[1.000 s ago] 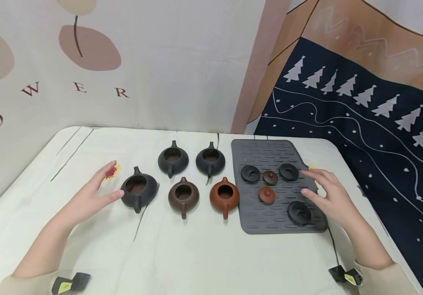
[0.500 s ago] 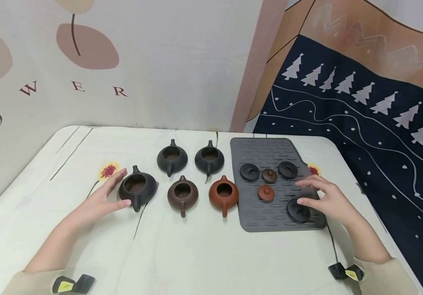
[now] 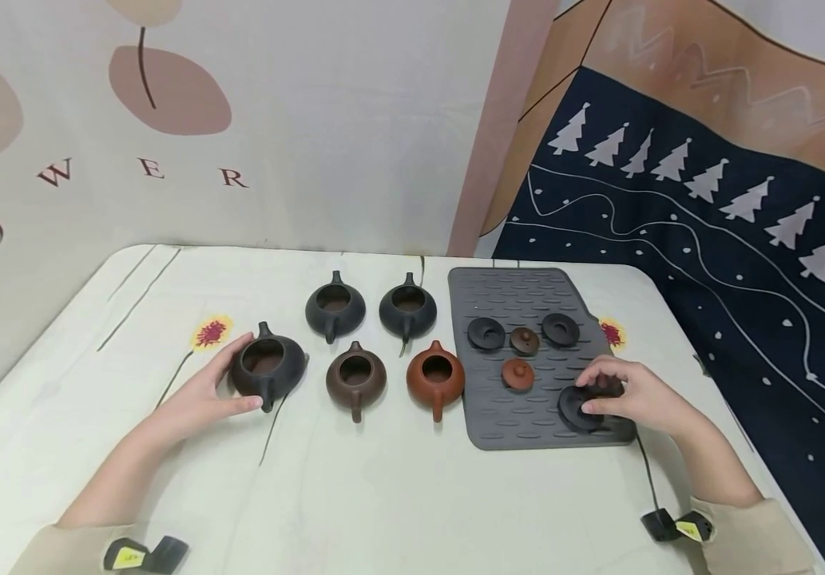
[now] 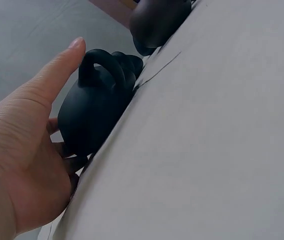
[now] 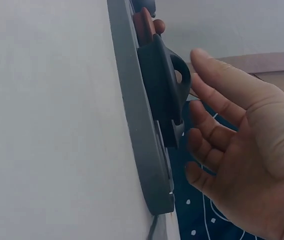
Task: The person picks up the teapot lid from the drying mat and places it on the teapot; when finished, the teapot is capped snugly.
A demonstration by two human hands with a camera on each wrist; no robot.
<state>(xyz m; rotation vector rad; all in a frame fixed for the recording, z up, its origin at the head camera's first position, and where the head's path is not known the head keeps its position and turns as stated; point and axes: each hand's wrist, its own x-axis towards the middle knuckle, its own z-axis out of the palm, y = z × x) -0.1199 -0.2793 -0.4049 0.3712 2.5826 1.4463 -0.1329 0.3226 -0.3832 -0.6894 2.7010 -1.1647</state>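
A lidless black teapot stands at the left end of the group. My left hand reaches around its left side, thumb beside the handle and fingers along the body; whether they touch it is unclear. In the left wrist view the thumb is straight next to the teapot. At right, my right hand hovers over a black teapot lid on the grey mat. Seen from the right wrist, thumb and bent fingers stand around the lid's looped knob, with a small gap.
Two more black teapots, a brown teapot and a reddish teapot stand without lids mid-table. Further lids lie on the mat: two black ones, a brown lid and a reddish lid. Behind hangs a printed cloth.
My left hand has come right, closer around the black teapot. My right hand has moved down and left over the front black lid, its thumb and fingers drawing nearer the knob.
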